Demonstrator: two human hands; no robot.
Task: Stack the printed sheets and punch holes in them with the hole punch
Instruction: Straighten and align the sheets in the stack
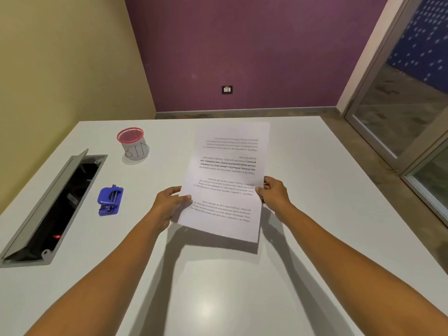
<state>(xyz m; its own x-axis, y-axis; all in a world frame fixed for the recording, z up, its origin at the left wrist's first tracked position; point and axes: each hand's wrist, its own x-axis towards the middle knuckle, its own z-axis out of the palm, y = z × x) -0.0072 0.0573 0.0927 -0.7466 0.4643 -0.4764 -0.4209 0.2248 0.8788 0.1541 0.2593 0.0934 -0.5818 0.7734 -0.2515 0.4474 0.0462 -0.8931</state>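
I hold the printed sheets (226,175) above the white table (218,287), their text upside down to me and their near edge lifted, casting a shadow below. My left hand (167,206) grips the left edge with the thumb on top. My right hand (274,194) pinches the right edge. How many sheets are in the stack I cannot tell. The blue hole punch (110,199) lies on the table to the left, well apart from both hands.
A pink-rimmed mesh cup labelled BIN (133,145) stands at the back left. An open grey cable hatch (51,209) is sunk into the table's left side. The table ends near a purple wall; a glass door frame stands to the right.
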